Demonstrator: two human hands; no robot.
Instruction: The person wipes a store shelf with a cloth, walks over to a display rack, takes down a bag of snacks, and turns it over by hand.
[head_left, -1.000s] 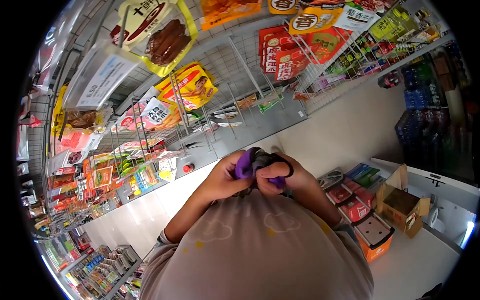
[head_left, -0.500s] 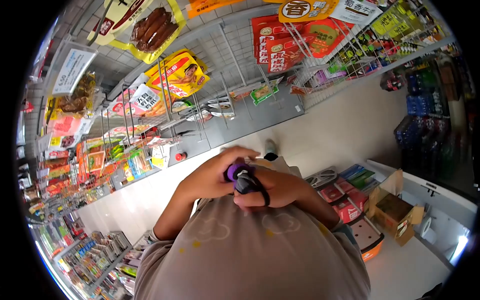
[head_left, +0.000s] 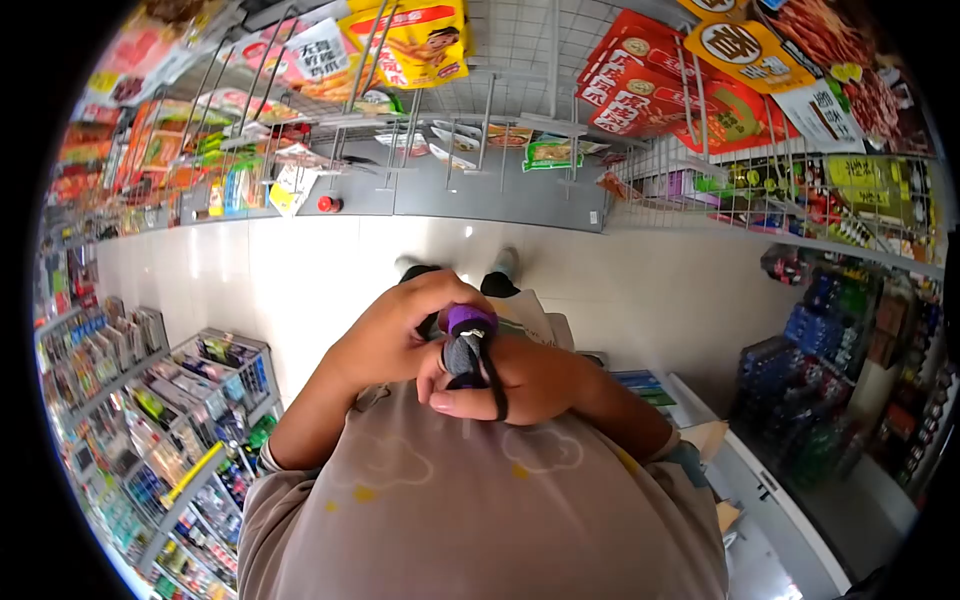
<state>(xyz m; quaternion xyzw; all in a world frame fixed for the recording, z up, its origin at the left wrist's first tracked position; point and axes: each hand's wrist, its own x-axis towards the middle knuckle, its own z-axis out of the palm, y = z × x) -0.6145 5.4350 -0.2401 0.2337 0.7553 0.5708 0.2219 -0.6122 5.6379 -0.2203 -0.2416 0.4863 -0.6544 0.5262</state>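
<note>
In front of my chest, both hands meet around a small purple and grey item (head_left: pixel 462 352) with a black loop. Its kind does not show clearly. My left hand (head_left: pixel 405 325) is curled at the purple end, with the fingertips partly hidden. The fingers of my right hand (head_left: pixel 515 382) are closed around the grey part, and the black loop (head_left: pixel 495 380) crosses them.
Ahead, wire racks hold yellow snack bags (head_left: pixel 408 42) and red snack packets (head_left: pixel 640 85). A small red-capped item (head_left: pixel 329 204) sits on the low grey ledge (head_left: pixel 450 195). Packed shelves (head_left: pixel 190 400) stand at left, bottled drinks (head_left: pixel 820 340) at right. Pale floor (head_left: pixel 320 270) lies between.
The view has turned, so the racks ahead now run nearly level and both shoes show. The orange basket at right has left the view. Both hands remain together at the purple and grey item.
</note>
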